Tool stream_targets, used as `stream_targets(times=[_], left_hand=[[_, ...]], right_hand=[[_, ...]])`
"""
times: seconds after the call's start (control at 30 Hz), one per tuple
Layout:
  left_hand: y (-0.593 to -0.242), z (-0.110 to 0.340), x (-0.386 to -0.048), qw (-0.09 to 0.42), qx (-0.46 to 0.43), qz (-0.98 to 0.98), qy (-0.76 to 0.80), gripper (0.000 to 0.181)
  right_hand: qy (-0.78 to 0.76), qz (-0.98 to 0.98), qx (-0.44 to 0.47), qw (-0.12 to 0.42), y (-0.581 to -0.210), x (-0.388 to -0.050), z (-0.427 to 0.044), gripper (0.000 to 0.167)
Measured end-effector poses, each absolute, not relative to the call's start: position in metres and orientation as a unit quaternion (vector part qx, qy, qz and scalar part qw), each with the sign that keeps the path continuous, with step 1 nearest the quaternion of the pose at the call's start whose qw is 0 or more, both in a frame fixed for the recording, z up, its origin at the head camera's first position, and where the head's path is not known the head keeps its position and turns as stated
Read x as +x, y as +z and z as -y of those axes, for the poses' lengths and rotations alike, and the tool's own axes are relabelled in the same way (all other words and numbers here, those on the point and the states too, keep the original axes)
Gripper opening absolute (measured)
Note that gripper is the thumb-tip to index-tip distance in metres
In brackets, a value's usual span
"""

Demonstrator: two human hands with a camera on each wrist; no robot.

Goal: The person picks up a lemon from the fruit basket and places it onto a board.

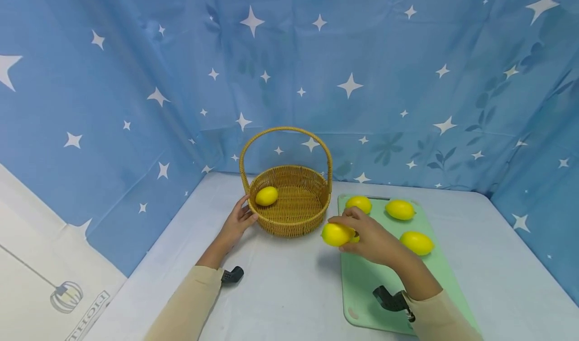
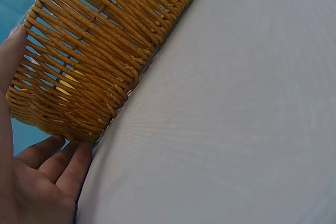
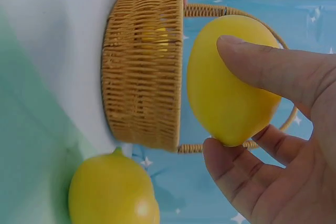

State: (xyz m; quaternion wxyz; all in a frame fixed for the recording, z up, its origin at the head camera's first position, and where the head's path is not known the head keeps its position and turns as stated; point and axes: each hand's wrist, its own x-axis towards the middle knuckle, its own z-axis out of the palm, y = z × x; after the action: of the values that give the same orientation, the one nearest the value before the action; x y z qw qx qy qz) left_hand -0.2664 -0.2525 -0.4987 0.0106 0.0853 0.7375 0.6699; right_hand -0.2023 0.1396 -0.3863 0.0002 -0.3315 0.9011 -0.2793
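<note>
My right hand [image 1: 368, 238] holds a yellow lemon [image 3: 231, 82] between thumb and fingertips, raised over the left edge of a green cutting board [image 1: 362, 291]. Several other lemons lie on that board, among them a back-left lemon [image 1: 359, 204], a back-right lemon [image 1: 400, 209] and a front-right lemon [image 1: 417, 243]. A bit of yellow shows behind my right hand, mostly hidden. To the left stands a round wicker basket [image 1: 289, 228] with a tall arched handle; one lemon [image 1: 267, 196] rests inside at its left. My left hand [image 1: 236, 224] touches the basket's left side, fingers fairly straight against the wall.
A white tabletop [image 1: 280, 291] carries the basket and the board. Behind it hangs a blue curtain [image 1: 384, 54] with white stars, close to the basket's back. Black wrist mounts sit on the left cuff [image 1: 232, 274] and right cuff [image 1: 390, 300].
</note>
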Motion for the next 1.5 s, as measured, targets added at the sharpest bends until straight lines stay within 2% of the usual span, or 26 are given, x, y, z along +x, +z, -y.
stream_targets(times=[0.27,1.13,1.5], left_hand=[[-0.475,0.248,-0.253,0.024,0.093,-0.737,0.669,0.081],[-0.474,0.247,-0.247,0.026,0.086,-0.743,0.663,0.080],[-0.469,0.247,-0.249,0.026,0.082,-0.748,0.658,0.077]], right_hand=[[-0.259,-0.913,-0.316,0.012,-0.389,-0.190,-0.155,0.060],[-0.262,-0.925,-0.271,0.047,-0.422,-0.147,-0.195,0.060],[-0.246,-0.931,-0.270,0.019,-0.434,-0.133,-0.202,0.060]])
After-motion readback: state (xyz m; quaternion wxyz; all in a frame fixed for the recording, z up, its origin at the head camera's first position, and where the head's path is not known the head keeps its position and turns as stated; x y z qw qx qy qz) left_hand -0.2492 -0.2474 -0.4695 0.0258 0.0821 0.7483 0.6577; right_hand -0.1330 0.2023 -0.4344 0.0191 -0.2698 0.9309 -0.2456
